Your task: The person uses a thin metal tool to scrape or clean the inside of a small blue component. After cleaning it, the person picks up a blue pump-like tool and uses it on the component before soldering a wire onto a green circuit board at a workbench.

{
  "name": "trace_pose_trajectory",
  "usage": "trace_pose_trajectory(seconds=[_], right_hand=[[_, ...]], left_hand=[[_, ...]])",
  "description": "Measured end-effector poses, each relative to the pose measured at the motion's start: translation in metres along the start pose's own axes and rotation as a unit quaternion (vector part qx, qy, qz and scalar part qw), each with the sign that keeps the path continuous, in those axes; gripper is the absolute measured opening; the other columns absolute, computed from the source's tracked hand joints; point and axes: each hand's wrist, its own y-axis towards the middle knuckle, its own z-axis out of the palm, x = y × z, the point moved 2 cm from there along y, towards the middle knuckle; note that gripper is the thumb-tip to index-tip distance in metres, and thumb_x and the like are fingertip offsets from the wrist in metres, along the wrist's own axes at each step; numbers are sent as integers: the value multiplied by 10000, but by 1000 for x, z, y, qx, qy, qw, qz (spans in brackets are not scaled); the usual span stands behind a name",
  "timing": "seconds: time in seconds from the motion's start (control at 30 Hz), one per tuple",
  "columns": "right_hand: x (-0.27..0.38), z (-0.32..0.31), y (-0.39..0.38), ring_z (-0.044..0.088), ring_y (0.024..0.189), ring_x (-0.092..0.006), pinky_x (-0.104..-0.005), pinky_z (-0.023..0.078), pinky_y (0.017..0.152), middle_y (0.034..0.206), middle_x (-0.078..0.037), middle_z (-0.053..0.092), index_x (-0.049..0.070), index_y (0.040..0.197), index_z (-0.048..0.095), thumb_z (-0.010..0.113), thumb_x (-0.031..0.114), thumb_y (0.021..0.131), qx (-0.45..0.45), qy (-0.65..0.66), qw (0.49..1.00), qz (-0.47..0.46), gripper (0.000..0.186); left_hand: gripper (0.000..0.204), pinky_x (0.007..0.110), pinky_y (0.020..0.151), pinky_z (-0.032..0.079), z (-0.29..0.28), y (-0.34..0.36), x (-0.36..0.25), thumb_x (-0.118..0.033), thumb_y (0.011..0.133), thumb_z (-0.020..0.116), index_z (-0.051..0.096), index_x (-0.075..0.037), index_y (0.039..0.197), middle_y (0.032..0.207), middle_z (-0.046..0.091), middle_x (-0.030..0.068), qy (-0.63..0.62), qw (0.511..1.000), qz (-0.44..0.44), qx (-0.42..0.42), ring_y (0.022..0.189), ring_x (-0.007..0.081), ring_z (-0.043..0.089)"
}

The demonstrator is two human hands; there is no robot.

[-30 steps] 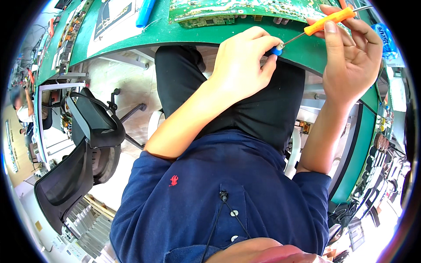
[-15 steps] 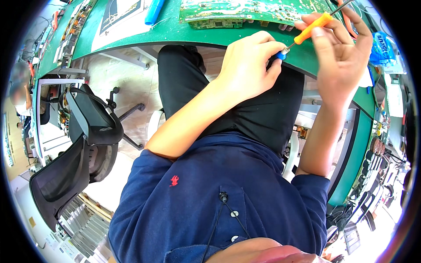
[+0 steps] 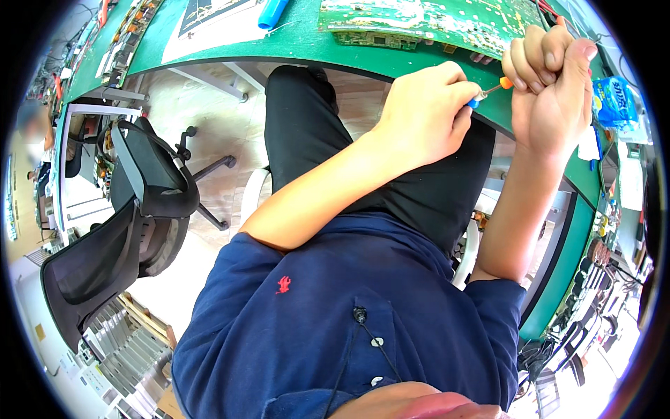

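Observation:
My left hand is closed in a pinch, with a small blue part with a pale metallic end between thumb and forefinger. It is too small for me to name its kind. To its right, my right hand makes a fist around the handle of a screwdriver. Only the orange front of the handle and the thin shaft show; the fingers hide the rest. The shaft points left and its tip meets the pale end of the blue part. Both hands are held up at the front edge of the green bench.
A large green circuit board lies on the bench just beyond my hands. A blue cylinder rests by a printed sheet. At right is a blue packet. An office chair stands left; another person is far left.
My right hand's fingers, spread along the screwdriver handle before, are now curled round it in a fist. Both hands and the bench appear farther right in the picture.

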Motion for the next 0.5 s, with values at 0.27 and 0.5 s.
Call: trace_pose_trajectory(seconds=[0.27,0.5], right_hand=[[-6,-2,3,190,531,-76,-239,186,496,614,24,244,106,684,333,333,430,1005,-38,2,998,52,456],[-11,-10,1,171,519,-68,-231,181,486,597,31,243,121,664,310,331,436,1003,-40,5,998,42,463]], left_hand=[[189,338,590,485,6,-1,-2,-30,687,680,643,-55,870,816,581,54,3,1000,1,-22,704,250,603],[190,340,579,480,7,-2,-1,-28,677,675,643,-67,861,799,572,46,-8,1000,-16,-23,700,250,598]])
